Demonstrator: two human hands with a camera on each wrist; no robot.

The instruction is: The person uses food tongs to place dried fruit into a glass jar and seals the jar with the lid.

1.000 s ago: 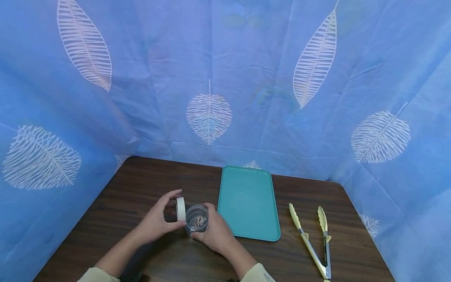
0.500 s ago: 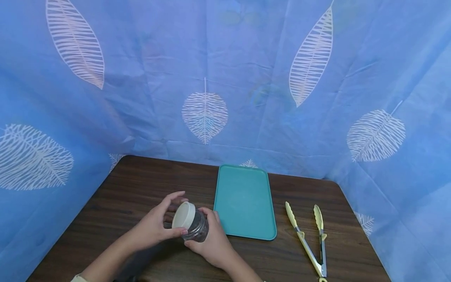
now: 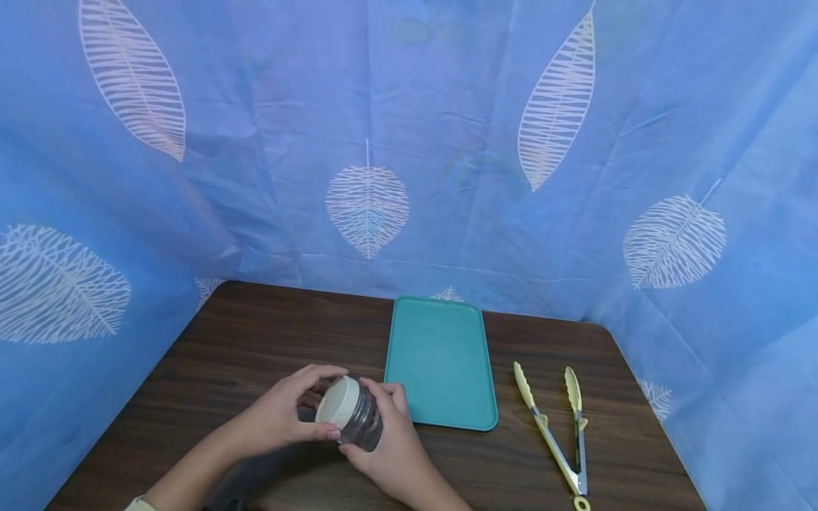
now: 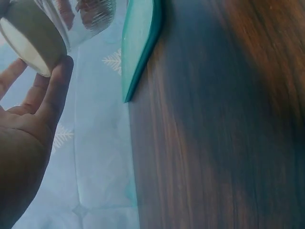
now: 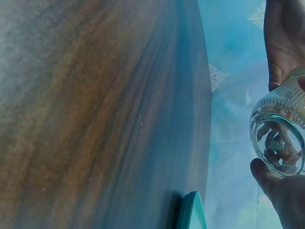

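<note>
My left hand (image 3: 281, 415) grips a white lid (image 3: 339, 402) by its rim, thumb on the near side and fingers on the far side. The lid sits on the mouth of a clear ribbed jar (image 3: 366, 424), which is tilted toward the left hand. Around the jar's body curls my right hand (image 3: 396, 451). Through the glass in the right wrist view, small brownish pieces show inside the jar (image 5: 279, 143), though their kind is unclear. Both hands hold the jar and lid above the table. In the left wrist view the lid (image 4: 33, 36) meets the jar's top.
A teal tray (image 3: 441, 362) lies just beyond the right hand on the dark wood table (image 3: 275, 319). Tongs (image 3: 562, 440) with pale yellow tips lie spread at the right. A blue leaf-patterned cloth (image 3: 447, 213) hangs behind and at both sides.
The left hand has brought the lid from beside the open jar onto its mouth. The jar has tipped toward the left hand, and the head view has shifted slightly.
</note>
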